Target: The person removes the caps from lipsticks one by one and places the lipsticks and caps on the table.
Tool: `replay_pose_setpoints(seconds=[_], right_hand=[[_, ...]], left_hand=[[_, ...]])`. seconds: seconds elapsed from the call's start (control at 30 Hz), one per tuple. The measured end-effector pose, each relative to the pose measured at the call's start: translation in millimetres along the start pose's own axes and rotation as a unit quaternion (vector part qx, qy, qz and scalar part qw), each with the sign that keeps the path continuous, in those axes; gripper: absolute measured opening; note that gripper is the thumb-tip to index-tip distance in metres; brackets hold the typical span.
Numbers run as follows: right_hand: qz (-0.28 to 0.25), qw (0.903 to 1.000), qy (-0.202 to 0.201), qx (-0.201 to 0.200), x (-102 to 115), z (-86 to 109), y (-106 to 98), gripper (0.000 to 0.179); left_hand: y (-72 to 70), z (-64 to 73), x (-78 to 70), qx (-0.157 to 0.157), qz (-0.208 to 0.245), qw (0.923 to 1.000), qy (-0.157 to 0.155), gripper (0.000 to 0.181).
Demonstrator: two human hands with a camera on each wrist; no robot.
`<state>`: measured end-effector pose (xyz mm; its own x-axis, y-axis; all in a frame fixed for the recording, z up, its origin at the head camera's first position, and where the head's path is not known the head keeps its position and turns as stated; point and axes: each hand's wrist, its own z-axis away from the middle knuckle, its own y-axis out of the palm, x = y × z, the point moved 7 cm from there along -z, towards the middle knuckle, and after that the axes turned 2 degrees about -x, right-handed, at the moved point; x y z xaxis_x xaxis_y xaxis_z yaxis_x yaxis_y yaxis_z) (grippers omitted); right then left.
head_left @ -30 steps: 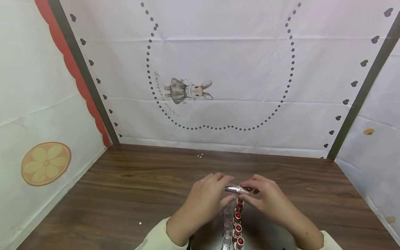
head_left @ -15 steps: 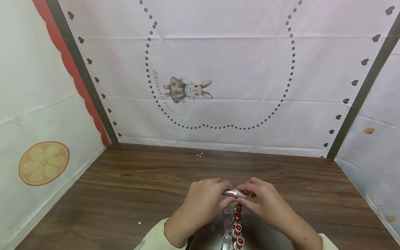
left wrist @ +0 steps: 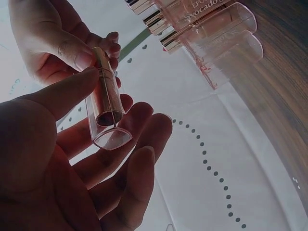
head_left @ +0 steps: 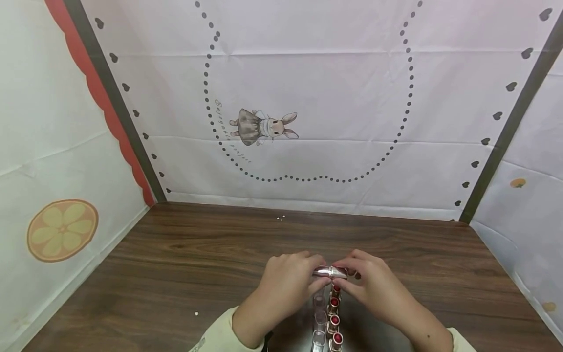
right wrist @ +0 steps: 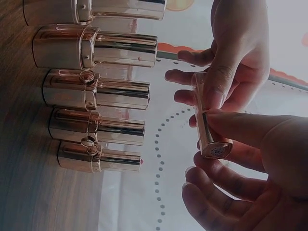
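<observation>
Both hands hold one lipstick [head_left: 331,272] level in the air, over the far end of the two rows. A clear cap [left wrist: 111,138] surrounds its gold tube [left wrist: 103,98]. My left hand [head_left: 288,286] pinches the capped end between thumb and fingers. My right hand [head_left: 374,281] pinches the base, where a round label [right wrist: 217,150] shows in the right wrist view. Below stand several uncapped gold lipsticks [head_left: 334,306] with red tips, in a line. Clear caps [head_left: 319,320] form a second line just left of them.
The brown wood-grain table [head_left: 198,254] runs back to a white printed cloth [head_left: 334,98]. Tiny white bits [head_left: 281,218] lie near the back edge, and another white speck [head_left: 196,314] lies at left.
Over the first half second the hands drew closer together and slightly nearer to me, and the gap between their fingertips on the lipstick narrowed. Since then they have stayed almost still.
</observation>
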<state>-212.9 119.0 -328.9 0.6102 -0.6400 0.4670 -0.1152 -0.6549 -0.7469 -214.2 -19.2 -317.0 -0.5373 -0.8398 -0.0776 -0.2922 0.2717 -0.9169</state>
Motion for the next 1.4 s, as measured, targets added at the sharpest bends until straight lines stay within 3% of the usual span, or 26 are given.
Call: replay_pose_setpoints(seconds=[0.33,0.93,1.4], right_hand=[[0.007,0.9999,0.008,0.002,0.4,-0.4,-1.3,0.022],[0.023,0.9997,-0.011,-0.004,2.4,0.6,-5.0,0.022],[0.023,0.9996,0.014,0.011,1.2,1.1,-6.7,0.019]], left_hand=[[0.2,-0.5,0.2,-0.006,-0.004,1.0,0.005,0.023],[1.8,-1.5,-0.2,0.019,0.006,0.9998,0.009,0.022],[0.9,-0.1,-0.6,0.009,0.005,0.9999,0.011,0.02]])
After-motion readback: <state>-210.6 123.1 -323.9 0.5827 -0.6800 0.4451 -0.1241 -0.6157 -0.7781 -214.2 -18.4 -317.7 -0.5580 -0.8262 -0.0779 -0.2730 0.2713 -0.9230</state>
